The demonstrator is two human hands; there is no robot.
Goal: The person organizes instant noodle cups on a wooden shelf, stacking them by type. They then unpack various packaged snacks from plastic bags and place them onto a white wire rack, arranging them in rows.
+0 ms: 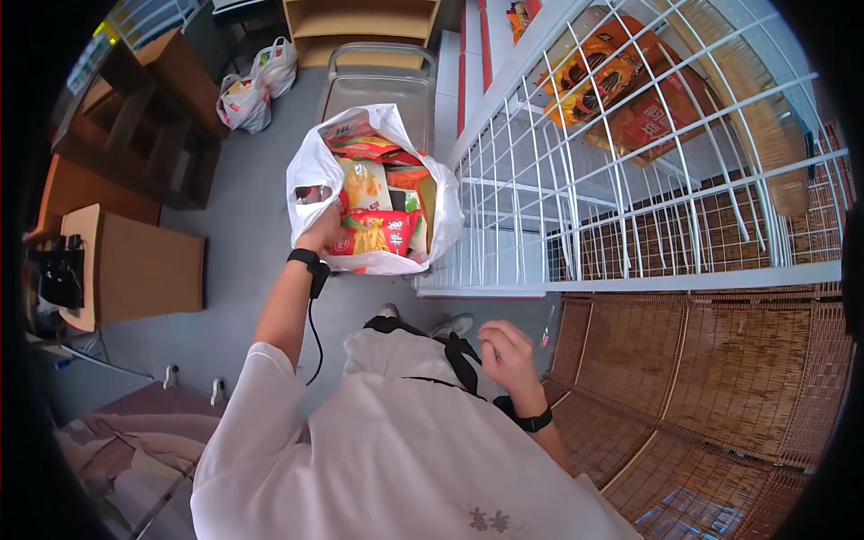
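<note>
A white plastic bag (442,202) stands with its mouth gaping, filled with several packaged foods. Among them are a red packet (381,231) with a food picture, a white-and-yellow pack (364,185) and an orange packet (406,178). My left hand (327,228) reaches over the bag's left rim and touches the bag near the red packet. Its fingers are hidden, so what they grip is unclear. A black wristband (309,263) with a cable sits on that wrist. My right hand (506,354) hovers beside my waist, fingers curled, nothing visible in it.
A metal cart (378,91) stands at the bag's far side. White wire racking (567,202) on the right has boxed goods (655,115) behind it. Two filled plastic bags (246,104) (275,67) lie on the floor. A cardboard-coloured box (152,263) stands left, woven panels (736,371) right.
</note>
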